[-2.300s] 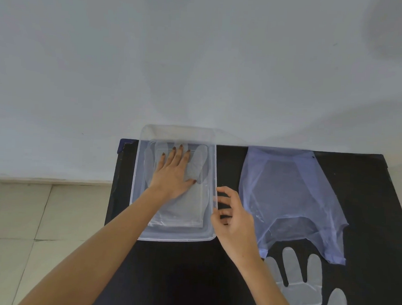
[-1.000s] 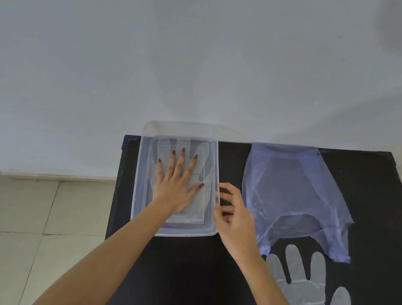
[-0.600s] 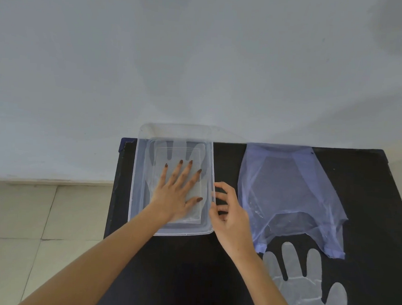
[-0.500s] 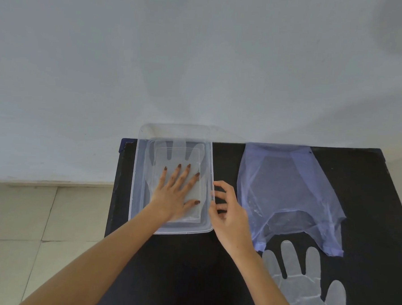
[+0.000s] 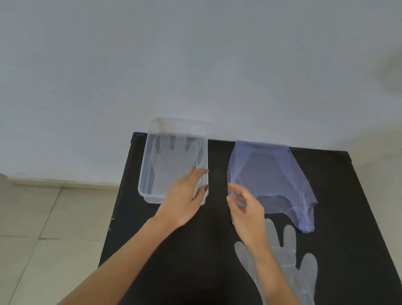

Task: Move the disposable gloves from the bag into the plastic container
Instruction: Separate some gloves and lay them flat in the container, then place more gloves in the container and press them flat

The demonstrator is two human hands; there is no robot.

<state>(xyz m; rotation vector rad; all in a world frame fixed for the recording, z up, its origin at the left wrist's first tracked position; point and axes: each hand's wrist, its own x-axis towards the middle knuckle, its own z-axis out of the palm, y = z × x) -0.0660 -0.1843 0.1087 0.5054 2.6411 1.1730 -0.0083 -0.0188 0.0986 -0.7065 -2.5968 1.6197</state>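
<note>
A clear plastic container stands at the table's far left, with a see-through disposable glove lying flat inside it. My left hand rests over the container's near right corner, fingers together, holding nothing. A thin bluish plastic bag lies flat to the right. My right hand hovers at the bag's near left edge with fingers loosely curled and empty. Another clear glove lies on the table near me, partly under my right forearm.
The black table ends at the white wall behind the container and bag. Tiled floor lies beyond the table's left edge.
My left hand has slid back out of the container to its near right corner. My right hand has moved right from the container's rim to the bag's edge.
</note>
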